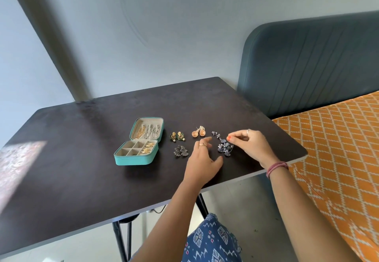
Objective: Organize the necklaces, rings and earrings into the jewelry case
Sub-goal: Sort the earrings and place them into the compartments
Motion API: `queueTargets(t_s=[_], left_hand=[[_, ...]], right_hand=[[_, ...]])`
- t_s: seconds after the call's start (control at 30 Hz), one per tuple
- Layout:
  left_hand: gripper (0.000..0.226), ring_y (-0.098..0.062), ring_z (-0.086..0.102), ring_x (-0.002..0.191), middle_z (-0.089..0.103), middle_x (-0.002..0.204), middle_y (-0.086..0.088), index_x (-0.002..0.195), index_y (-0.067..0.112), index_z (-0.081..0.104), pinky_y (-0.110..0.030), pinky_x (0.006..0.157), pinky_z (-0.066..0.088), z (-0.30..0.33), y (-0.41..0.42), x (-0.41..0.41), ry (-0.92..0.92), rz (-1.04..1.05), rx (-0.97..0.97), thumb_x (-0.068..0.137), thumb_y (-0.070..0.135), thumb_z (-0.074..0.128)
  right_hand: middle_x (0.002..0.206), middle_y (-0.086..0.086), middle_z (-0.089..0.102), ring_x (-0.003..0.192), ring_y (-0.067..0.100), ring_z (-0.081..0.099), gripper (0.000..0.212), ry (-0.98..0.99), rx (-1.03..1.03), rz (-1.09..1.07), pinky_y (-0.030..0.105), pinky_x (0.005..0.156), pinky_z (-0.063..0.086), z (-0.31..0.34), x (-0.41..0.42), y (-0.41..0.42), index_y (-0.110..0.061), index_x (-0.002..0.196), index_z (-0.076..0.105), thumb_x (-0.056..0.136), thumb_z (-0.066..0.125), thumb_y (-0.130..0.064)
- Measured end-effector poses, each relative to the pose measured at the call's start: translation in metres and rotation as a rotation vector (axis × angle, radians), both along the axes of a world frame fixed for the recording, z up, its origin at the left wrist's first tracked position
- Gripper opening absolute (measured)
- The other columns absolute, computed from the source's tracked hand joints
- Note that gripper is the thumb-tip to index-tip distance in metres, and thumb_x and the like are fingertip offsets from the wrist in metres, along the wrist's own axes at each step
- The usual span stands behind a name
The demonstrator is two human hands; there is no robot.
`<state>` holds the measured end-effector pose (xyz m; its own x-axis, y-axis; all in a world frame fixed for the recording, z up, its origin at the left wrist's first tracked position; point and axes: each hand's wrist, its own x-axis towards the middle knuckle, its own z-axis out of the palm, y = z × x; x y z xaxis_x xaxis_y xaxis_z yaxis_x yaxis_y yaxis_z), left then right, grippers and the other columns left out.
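1. Standing under everything: a dark table point(82, 149), beside a grey-blue headboard point(307, 63) and an orange diamond-patterned bedspread point(338, 149).
2. Jewelry case point(137, 148), teal, open flat on the table left of the loose pieces. Lid half holds gold and silver necklaces point(148, 132); the divided tray holds gold earrings point(148, 147) in its right-hand compartments.
3. Left hand point(202, 159), fingers spread and relaxed, gripping nothing, over the table between the dark pieces; a ring on one finger.
4. Right hand point(251, 144), fingers curled, thumb and forefinger pinched together just above the dark beaded jewellery point(224, 147); whether anything is held in the pinch cannot be told. Red threads at the wrist.
5. Dark beaded jewellery, a cluster with a strand running up and left, lying on the table.
6. Dark flower earrings point(181, 151), pair, right of the case.
7. Orange-gold round earrings point(198, 133), pair, farther back.
8. Green-and-gold earrings point(176, 136), pair, just right of the lid.
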<state>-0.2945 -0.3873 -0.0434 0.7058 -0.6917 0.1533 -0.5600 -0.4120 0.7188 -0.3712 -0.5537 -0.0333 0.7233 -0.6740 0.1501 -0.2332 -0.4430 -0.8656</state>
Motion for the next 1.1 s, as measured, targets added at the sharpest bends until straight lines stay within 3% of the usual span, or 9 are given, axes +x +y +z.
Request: queueTargets(t_s=[0.17, 0.3, 0.4, 0.5, 0.57, 0.7, 0.83, 0.93, 1.1], left_hand=[[0.062, -0.017, 0.058, 0.107, 0.046, 0.133, 0.007, 0.139, 0.024, 0.035, -0.03, 0.09, 0.045, 0.005, -0.013, 0.011, -0.004, -0.036, 0.071, 0.086, 0.038, 0.063], [0.052, -0.016, 0.064, 0.072, 0.047, 0.134, 0.008, 0.132, 0.027, 0.04, -0.034, 0.084, 0.053, 0.006, -0.018, 0.018, 0.061, -0.021, 0.033, 0.087, 0.04, 0.061], [0.048, -0.008, 0.063, 0.049, 0.048, 0.129, 0.01, 0.132, 0.027, 0.038, -0.027, 0.073, 0.054, 0.008, -0.022, 0.022, 0.083, -0.013, 0.051, 0.09, 0.039, 0.059], [0.051, -0.01, 0.065, 0.052, 0.065, 0.1, 0.004, 0.141, 0.028, 0.035, -0.024, 0.055, 0.055, 0.011, -0.026, 0.024, 0.194, -0.034, -0.031, 0.094, 0.031, 0.056], [0.05, -0.014, 0.065, 0.054, 0.065, 0.084, 0.01, 0.142, 0.03, 0.034, -0.028, 0.051, 0.056, 0.011, -0.027, 0.024, 0.238, -0.069, -0.12, 0.096, 0.024, 0.053], [0.046, -0.012, 0.064, 0.05, 0.066, 0.107, 0.014, 0.137, 0.037, 0.041, -0.034, 0.057, 0.058, 0.009, -0.029, 0.022, 0.166, -0.114, -0.184, 0.096, 0.019, 0.052], [0.033, -0.01, 0.065, 0.052, 0.07, 0.075, 0.005, 0.122, 0.041, 0.05, -0.037, 0.064, 0.058, 0.006, -0.032, 0.023, 0.161, -0.049, -0.219, 0.094, 0.025, 0.058], [0.026, -0.01, 0.065, 0.052, 0.069, 0.088, 0.011, 0.11, 0.039, 0.053, -0.032, 0.056, 0.056, 0.007, -0.031, 0.023, 0.177, -0.028, -0.28, 0.092, 0.022, 0.063], [0.027, -0.008, 0.061, 0.048, 0.067, 0.088, 0.02, 0.116, 0.026, 0.061, -0.022, 0.045, 0.047, 0.008, -0.029, 0.024, 0.282, 0.031, -0.412, 0.091, 0.017, 0.065]], right_hand=[[0.082, -0.009, 0.071, 0.076, -0.001, 0.063, 0.015, 0.036, -0.091, 0.061, 0.005, 0.065, 0.044, 0.001, 0.018, 0.002, -0.021, 0.091, 0.078, 0.08, 0.076, -0.031], [0.088, -0.004, 0.069, 0.084, 0.005, 0.063, 0.012, 0.073, -0.114, 0.056, 0.019, 0.076, 0.048, 0.0, 0.025, -0.004, -0.022, 0.087, 0.078, 0.081, 0.075, -0.031], [0.084, -0.012, 0.068, 0.084, -0.001, 0.06, 0.012, -0.021, 0.038, 0.013, 0.012, 0.073, 0.043, 0.003, 0.027, -0.004, -0.022, 0.086, 0.076, 0.082, 0.073, -0.033], [0.086, -0.017, 0.07, 0.088, -0.007, 0.059, 0.012, -0.106, 0.178, -0.009, 0.009, 0.074, 0.039, 0.004, 0.03, -0.002, -0.024, 0.085, 0.075, 0.083, 0.072, -0.036], [0.088, -0.014, 0.07, 0.089, -0.006, 0.059, 0.013, -0.113, 0.187, 0.002, 0.01, 0.073, 0.04, 0.004, 0.031, 0.0, -0.024, 0.087, 0.074, 0.084, 0.071, -0.037], [0.091, -0.009, 0.071, 0.09, -0.003, 0.063, 0.017, -0.18, 0.191, 0.057, 0.01, 0.076, 0.043, 0.002, 0.028, 0.0, -0.022, 0.092, 0.075, 0.085, 0.07, -0.036], [0.09, -0.004, 0.071, 0.09, 0.005, 0.065, 0.015, -0.212, 0.142, 0.119, 0.017, 0.08, 0.049, -0.001, 0.026, 0.0, -0.019, 0.09, 0.076, 0.084, 0.071, -0.032], [0.087, -0.002, 0.071, 0.088, 0.009, 0.067, 0.015, -0.217, 0.122, 0.18, 0.02, 0.079, 0.051, -0.001, 0.024, 0.001, -0.016, 0.088, 0.076, 0.084, 0.071, -0.03], [0.093, 0.006, 0.071, 0.086, 0.009, 0.061, 0.036, -0.184, 0.176, 0.29, 0.025, 0.089, 0.047, 0.0, 0.02, 0.001, -0.021, 0.1, 0.076, 0.087, 0.057, -0.048]])
